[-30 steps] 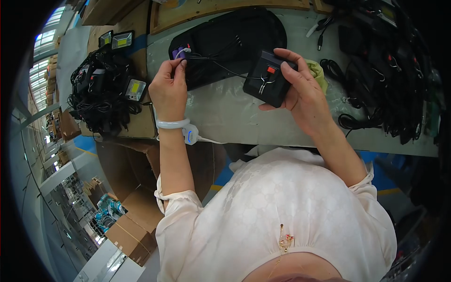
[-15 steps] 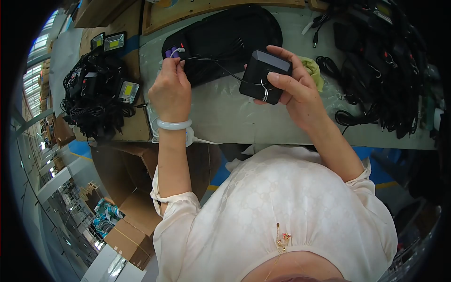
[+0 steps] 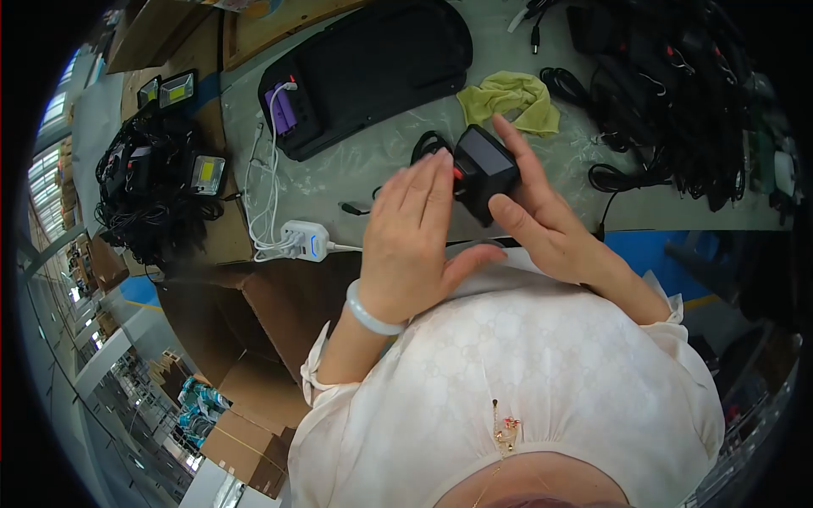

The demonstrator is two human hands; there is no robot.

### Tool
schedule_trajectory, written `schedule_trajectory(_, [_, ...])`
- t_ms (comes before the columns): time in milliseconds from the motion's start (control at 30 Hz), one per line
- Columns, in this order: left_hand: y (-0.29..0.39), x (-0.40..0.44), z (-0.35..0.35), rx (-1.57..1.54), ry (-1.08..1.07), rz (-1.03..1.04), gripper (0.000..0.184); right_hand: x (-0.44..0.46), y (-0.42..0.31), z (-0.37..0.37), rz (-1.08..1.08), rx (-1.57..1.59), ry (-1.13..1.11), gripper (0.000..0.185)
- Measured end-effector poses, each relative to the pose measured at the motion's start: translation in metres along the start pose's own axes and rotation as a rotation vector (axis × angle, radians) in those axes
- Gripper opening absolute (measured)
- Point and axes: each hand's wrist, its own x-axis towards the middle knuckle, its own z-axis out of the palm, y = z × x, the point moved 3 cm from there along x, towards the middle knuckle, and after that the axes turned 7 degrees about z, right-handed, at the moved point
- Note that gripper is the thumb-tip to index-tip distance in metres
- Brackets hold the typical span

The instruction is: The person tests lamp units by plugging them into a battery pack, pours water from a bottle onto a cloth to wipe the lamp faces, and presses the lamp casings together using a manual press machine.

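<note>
A small black box-shaped device [image 3: 486, 169] with a bevelled top is tilted above the table's near edge, a red spot on its left side. My right hand [image 3: 546, 224] holds it from the right, thumb below and fingers along the far side. From the left, my left hand [image 3: 411, 224] reaches to it with fingers stretched out flat, slightly blurred; the fingertips partly cover its left side. A coiled black cable [image 3: 429, 144] shows behind those fingertips, and a cable plug [image 3: 351, 208] lies to the left of the left hand.
Behind lies a large black panel [image 3: 381, 72] with a purple block [image 3: 282, 110] at its left end. A yellow-green cloth [image 3: 500, 89], white charger [image 3: 306, 240], cabled lamps [image 3: 152, 186] and a heap of black cabled devices [image 3: 694, 110] surround the hands. A cardboard box [image 3: 246, 305] stands below.
My left hand has left the purple block and come right, beside the device. My right hand has brought the device nearer my body and turned it. The cable has moved off the black panel.
</note>
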Motion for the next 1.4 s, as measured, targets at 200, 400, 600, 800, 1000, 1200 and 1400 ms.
schedule_trajectory(200, [-0.022,-0.014,0.035,-1.55,0.464,-0.583,0.062,0.038,-0.014,-0.044,-0.395,-1.036,0.481,0.025])
schedule_trajectory(400, [-0.019,-0.021,0.046,-1.91,0.416,-0.732,0.069,0.056,-0.014,-0.063,-0.316,-1.038,0.477,0.019])
schedule_trajectory(600, [-0.009,-0.01,0.047,-1.913,0.355,-0.841,0.065,0.039,-0.024,-0.031,-0.296,-0.677,0.45,0.014])
schedule_trajectory(800, [-0.005,-0.017,0.057,-1.742,0.387,-0.961,0.058,0.021,-0.019,0.012,-0.619,-0.853,0.112,0.015])
schedule_trajectory(1000, [0.009,-0.012,0.051,-1.984,0.282,-0.883,0.061,0.053,-0.009,-0.056,-0.532,-1.117,0.495,0.018])
schedule_trajectory(1200, [0.009,-0.009,0.054,-2.047,0.279,-0.868,0.061,0.018,-0.015,-0.032,0.074,-0.512,0.311,0.028])
schedule_trajectory(1400, [0.008,-0.011,0.066,-2.038,0.307,-0.873,0.058,0.017,0.006,-0.033,0.219,-0.023,0.132,0.029])
